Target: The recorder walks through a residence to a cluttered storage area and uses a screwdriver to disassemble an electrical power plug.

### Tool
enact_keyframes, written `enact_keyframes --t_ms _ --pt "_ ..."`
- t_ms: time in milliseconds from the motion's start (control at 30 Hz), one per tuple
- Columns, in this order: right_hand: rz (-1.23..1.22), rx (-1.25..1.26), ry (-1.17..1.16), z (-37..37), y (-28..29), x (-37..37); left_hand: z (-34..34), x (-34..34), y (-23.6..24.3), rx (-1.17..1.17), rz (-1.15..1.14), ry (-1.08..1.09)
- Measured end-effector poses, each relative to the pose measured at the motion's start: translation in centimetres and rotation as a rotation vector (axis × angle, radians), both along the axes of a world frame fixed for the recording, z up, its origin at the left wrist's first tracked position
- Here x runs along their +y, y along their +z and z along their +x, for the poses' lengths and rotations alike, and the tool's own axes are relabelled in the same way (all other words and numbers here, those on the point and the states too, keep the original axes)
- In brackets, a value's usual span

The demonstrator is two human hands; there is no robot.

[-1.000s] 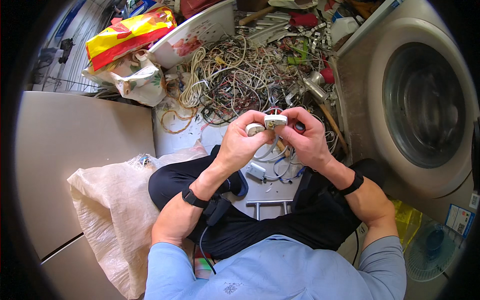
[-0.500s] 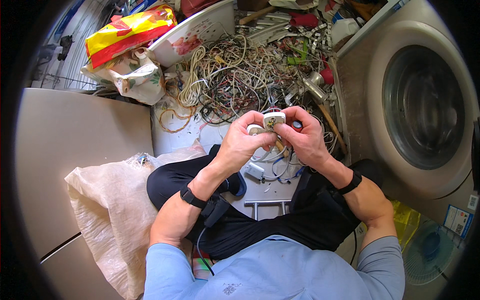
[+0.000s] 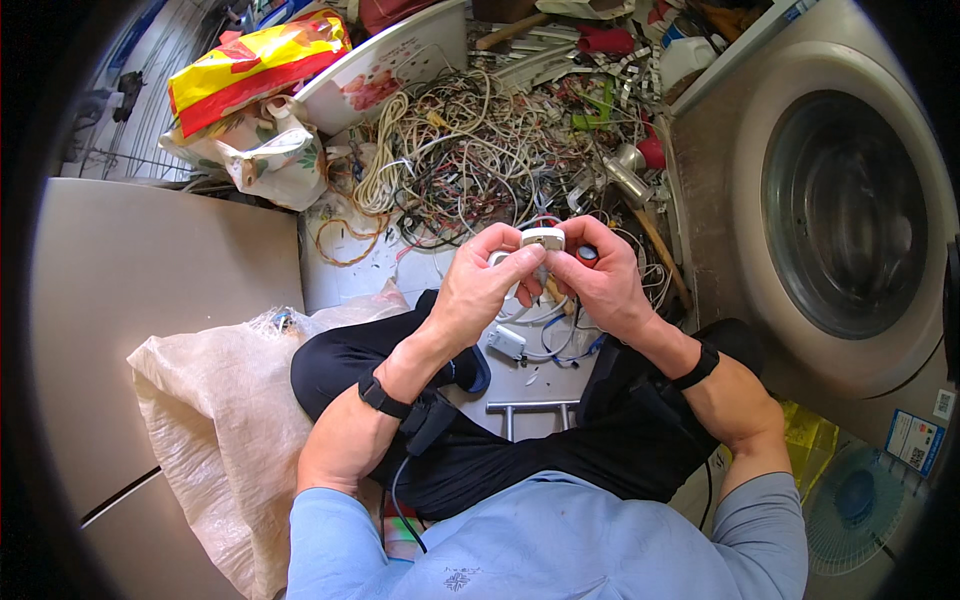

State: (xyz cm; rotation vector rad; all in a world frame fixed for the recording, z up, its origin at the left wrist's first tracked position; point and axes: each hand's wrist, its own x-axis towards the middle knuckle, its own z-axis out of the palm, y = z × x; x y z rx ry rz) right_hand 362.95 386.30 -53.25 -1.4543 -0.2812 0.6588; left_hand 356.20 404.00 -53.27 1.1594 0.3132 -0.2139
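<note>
You have a small white plug-like fitting pinched between both hands at chest height, above your crossed legs — your left hand clenched round its near side, your right hand gripping the far side with fingers over its top. You look to be prying or working it apart; the next move probably calls for a firm hold with the left while the right twists or pulls. A second white fitting lies on the floor just below. The white basin beyond the tangle of wires appears nearly empty — the woven sack at your left knee hides its contents.
</note>
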Motion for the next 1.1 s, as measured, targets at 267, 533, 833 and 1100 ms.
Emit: enact_keyframes --t_ms 267,533,833,1100 --pt "-0.008 -0.036 0.0 0.0 0.3 0.2 0.0 0.0 -0.3 0.002 -0.019 0.014" --pt "0.008 0.012 0.023 0.0 1.2 -0.1 0.1 0.0 -0.3 -0.033 -0.001 -0.007" --pt "-0.027 0.088 0.004 0.4 0.8 0.4 0.1 0.0 -0.9 0.02 -0.112 0.011" --pt "0.008 0.201 0.0 0.9 0.2 0.2 0.1 0.1 -0.8 0.024 -0.113 -0.008"
